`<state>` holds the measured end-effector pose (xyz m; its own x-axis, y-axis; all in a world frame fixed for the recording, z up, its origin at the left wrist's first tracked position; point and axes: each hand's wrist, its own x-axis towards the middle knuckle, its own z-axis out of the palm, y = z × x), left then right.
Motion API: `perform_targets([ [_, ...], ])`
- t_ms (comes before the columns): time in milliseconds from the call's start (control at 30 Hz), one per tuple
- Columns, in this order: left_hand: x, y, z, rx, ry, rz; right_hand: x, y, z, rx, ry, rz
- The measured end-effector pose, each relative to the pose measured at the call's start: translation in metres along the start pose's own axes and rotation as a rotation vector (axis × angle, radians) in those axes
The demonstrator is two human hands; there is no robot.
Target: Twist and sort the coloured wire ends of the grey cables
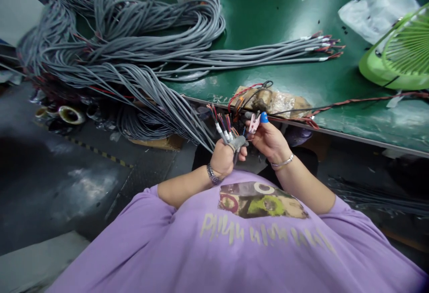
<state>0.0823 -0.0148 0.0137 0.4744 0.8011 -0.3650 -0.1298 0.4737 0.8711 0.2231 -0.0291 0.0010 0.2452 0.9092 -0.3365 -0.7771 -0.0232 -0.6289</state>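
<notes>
My left hand (224, 158) is closed round several grey cables (192, 121) that hang over the table's edge. Their stripped ends (224, 125), with white bands and thin coloured wires, stick up above the fist. A grey wrapping covers the left thumb. Just to the right, my right hand (271, 143) pinches a small pink clip (254, 123) close to those wire ends. One of its fingertips wears a blue cover (264, 117). Thin strands show between the two hands, but what they join is too small to make out.
A large heap of grey cables (134, 42) covers the left of the green table (261, 11). A taped wooden block (278, 103) with red and black leads lies at the front edge. A green fan (378, 67) and a plastic bag (378, 11) are at the right.
</notes>
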Motion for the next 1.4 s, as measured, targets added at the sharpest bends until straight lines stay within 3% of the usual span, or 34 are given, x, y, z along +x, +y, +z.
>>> perform_targets([
  [333,-0.003,0.001,0.002,0.019,-0.005,0.000,-0.002,0.002,-0.001,0.009,-0.011,0.013],
  [500,-0.008,0.001,-0.001,0.026,-0.027,0.018,-0.005,0.001,-0.011,-0.046,-0.100,0.064],
  [700,-0.011,-0.006,-0.012,0.091,-0.068,0.046,-0.018,-0.009,-0.029,-0.335,-0.284,0.206],
  [967,-0.012,-0.012,-0.018,0.251,-0.165,0.076,-0.027,-0.011,-0.025,-0.498,-0.244,0.033],
  [1167,-0.009,-0.009,-0.017,0.368,-0.299,-0.030,-0.030,-0.002,-0.021,-0.530,-0.219,0.016],
  [1267,-0.009,-0.009,-0.017,0.325,-0.266,-0.022,-0.028,0.001,-0.028,-0.459,-0.231,0.043],
  [1400,-0.010,-0.007,-0.018,0.155,-0.126,0.060,-0.021,0.001,-0.040,-0.333,-0.263,0.138],
])
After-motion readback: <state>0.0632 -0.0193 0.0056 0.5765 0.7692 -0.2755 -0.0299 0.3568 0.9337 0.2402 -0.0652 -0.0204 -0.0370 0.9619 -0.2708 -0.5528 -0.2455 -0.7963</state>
